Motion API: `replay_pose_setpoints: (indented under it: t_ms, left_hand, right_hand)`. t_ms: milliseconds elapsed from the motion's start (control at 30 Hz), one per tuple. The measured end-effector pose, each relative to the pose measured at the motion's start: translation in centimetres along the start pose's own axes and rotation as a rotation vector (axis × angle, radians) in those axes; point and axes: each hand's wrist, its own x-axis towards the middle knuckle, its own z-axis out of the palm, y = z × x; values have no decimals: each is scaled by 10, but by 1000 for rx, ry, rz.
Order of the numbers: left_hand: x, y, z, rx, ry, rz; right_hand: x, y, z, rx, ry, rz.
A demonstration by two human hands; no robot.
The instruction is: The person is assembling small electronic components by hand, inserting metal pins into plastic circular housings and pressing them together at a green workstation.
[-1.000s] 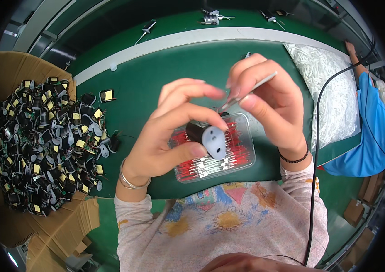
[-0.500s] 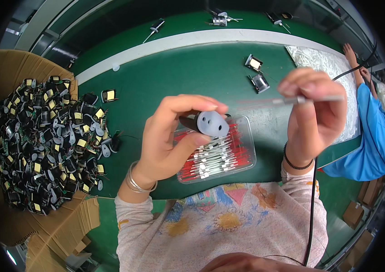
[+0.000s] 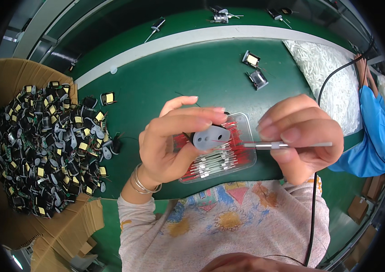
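Left grip (image 3: 163, 143) closed on a grey-capped part (image 3: 205, 139), I hold it between thumb and fingers, with the dark holes of its cap facing me. Just to its right, my right grip (image 3: 308, 140) pinches a slim silver rod (image 3: 272, 146) between thumb and fingertips, roughly level and pointed at the cap. Thin reddish wire runs from the rod's tip across to the cap; I cannot tell whether it enters a hole. Below the part, a clear plastic box (image 3: 247, 131) of red and white sticks (image 3: 213, 162) rests on the green counter (image 3: 151, 72). To my left a cardboard carton (image 3: 11, 68) is heaped with black parts (image 3: 47, 149), many showing grey caps or yellow pads. Farther off, to my right, are two loose black parts (image 3: 258, 80), near each other, and a flat pile of white tubes (image 3: 328, 86). Beyond it show a co-worker's hand (image 3: 361, 68) and blue clothing (image 3: 367, 131). Past a pale strip (image 3: 219, 31), more parts (image 3: 220, 18) lie spaced out on a green surface (image 3: 188, 22).
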Motion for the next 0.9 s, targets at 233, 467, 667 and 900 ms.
replay_pose_setpoints:
  t_ms: [233, 467, 667, 900]
  left_hand:
    - [2, 4, 3, -95, 58, -10]
    - [1, 3, 1, -20, 81, 5]
    - [2, 0, 0, 46, 95, 44]
    - [2, 0, 0, 207, 128, 95]
  right_hand:
    - [8, -9, -4, -154, -84, -8]
    - [7, -7, -3, -226, -108, -160]
    - [6, -9, -6, -243, -130, -167]
    - [0, -11, 9, -273, -38, -240]
